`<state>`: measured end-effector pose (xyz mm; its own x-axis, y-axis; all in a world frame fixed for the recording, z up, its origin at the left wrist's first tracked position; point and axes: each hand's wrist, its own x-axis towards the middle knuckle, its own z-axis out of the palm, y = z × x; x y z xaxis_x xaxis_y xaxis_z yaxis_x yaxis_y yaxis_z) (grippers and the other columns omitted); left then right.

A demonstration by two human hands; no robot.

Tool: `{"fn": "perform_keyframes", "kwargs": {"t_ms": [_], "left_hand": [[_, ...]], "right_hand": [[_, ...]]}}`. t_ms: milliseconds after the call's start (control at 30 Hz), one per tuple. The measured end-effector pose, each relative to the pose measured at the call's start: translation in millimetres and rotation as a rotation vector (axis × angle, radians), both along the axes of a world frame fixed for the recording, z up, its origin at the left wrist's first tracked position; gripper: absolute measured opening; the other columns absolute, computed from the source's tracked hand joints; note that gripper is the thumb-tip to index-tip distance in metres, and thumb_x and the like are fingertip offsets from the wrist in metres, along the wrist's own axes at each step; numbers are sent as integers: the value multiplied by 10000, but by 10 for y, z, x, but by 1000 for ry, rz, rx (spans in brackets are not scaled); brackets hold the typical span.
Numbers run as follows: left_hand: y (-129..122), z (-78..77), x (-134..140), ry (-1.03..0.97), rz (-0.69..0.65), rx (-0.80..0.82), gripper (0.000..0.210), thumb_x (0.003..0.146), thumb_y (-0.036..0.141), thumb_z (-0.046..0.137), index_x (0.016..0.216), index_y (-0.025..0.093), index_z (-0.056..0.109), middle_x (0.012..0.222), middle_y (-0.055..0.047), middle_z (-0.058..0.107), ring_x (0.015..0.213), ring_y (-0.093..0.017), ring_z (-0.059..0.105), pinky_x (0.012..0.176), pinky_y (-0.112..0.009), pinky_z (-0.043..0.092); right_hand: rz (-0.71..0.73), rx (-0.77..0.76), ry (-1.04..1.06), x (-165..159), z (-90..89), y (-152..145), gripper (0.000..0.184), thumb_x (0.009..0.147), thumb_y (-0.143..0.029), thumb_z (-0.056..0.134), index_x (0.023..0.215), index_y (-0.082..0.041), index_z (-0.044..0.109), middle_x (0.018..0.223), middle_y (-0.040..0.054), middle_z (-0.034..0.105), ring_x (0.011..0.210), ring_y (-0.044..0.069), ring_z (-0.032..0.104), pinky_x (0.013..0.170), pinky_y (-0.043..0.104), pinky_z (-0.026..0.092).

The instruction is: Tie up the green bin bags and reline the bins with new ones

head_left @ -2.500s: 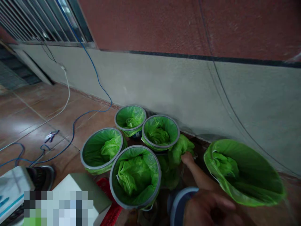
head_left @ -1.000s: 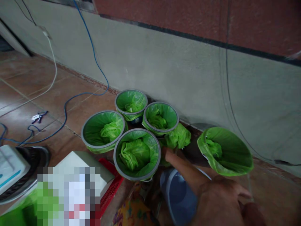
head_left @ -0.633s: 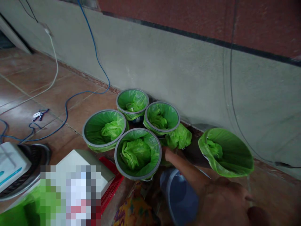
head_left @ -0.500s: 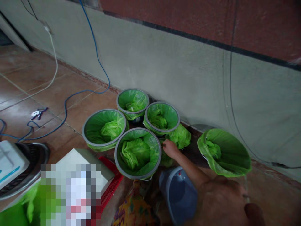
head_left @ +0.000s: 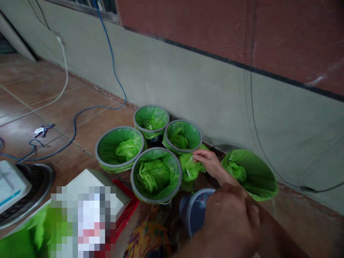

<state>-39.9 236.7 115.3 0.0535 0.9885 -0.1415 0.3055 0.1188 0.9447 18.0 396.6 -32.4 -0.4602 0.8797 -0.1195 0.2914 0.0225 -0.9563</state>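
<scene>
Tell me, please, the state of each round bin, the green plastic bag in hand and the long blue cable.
Four green-lined, grey-rimmed bins: upright, open, crumpled green plastic inside.
Green-lined bin at the picture's right: open, bunched green plastic inside.
Blue-grey bin: open, no lining visible, partly hidden.
Green plastic bag: crumpled, pinched by the right hand.
Long blue cable: slack, curving across the floor.
</scene>
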Motion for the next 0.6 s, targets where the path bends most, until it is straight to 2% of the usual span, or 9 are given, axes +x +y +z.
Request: {"fn": "perform_keyframes", "kwargs": {"t_ms": [100, 167, 267, 333, 367, 433, 500, 567, 600], "left_hand": [[34, 6, -102, 171, 138, -57, 351, 849, 257, 524, 1159, 127, 625, 1123, -162, 646, 1022, -304, 620, 901, -421, 489], [59, -31, -167, 273, 251, -91, 447, 834, 209, 535, 1274, 125, 541, 1217, -175, 598, 1082, -302, 604, 916, -412, 485], [135, -114, -272, 356, 387, -47, 636, 828, 166, 547, 1434, 141, 355, 1418, -190, 455, 1198, -276, 559, 949, -365, 476], [199, -162, -339, 381, 412, -4, 636, 853, 167, 520, 1458, 148, 322, 1455, -186, 431, 1206, -249, 562, 948, -335, 476], [231, -180, -369, 398, 398, -2, 582, 867, 170, 501, 1434, 151, 370, 1415, -178, 485, 1171, -240, 588, 933, -327, 480], [288, -201, -427, 453, 326, -52, 412, 877, 161, 461, 1280, 155, 550, 1205, -155, 648, 1039, -241, 654, 876, -329, 492], [333, -207, -489, 526, 289, -119, 313, 861, 124, 429, 1066, 161, 663, 975, -133, 722, 919, -252, 686, 818, -335, 490], [362, -207, -554, 572, 325, -149, 311, 831, 90, 415, 966, 164, 684, 899, -130, 734, 879, -259, 691, 781, -329, 478], [372, -210, -584, 573, 354, -150, 309, 820, 86, 418, 953, 164, 686, 900, -130, 736, 875, -256, 689, 769, -322, 471]], "right_hand": [[-14, -14, 24, 57, 363, -45, 233, 684, -393, 741, 774, -179, 713, 690, 0, 681, 624, 124, 587, 646, 265, 479], [56, -27, 89, 79, 657, -116, 229, 700, -379, 755, 823, -188, 723, 724, -5, 688, 655, 124, 602, 668, 262, 486], [199, -41, 178, 70, 1097, -283, 191, 730, -356, 763, 829, -198, 723, 720, -12, 674, 639, 112, 594, 656, 254, 489], [286, -35, 193, 60, 1332, -390, 177, 748, -356, 760, 818, -199, 719, 719, -9, 665, 625, 111, 591, 637, 255, 491], [312, -22, 195, 69, 1418, -429, 181, 761, -365, 752, 832, -202, 718, 739, -2, 670, 638, 117, 601, 645, 262, 499], [270, 41, 184, 141, 1511, -476, 229, 792, -395, 722, 935, -216, 713, 812, 18, 690, 707, 142, 636, 700, 292, 521], [76, 188, 130, 290, 1472, -506, 363, 804, -420, 700, 1117, -238, 669, 964, 47, 704, 864, 179, 659, 814, 337, 527], [-163, 346, 23, 475, 1282, -568, 576, 774, -432, 721, 1298, -252, 564, 1207, 83, 648, 1098, 223, 609, 961, 390, 479], [-238, 388, -41, 554, 1133, -620, 703, 735, -436, 752, 1365, -250, 501, 1343, 102, 571, 1220, 250, 541, 1030, 418, 433]]}}
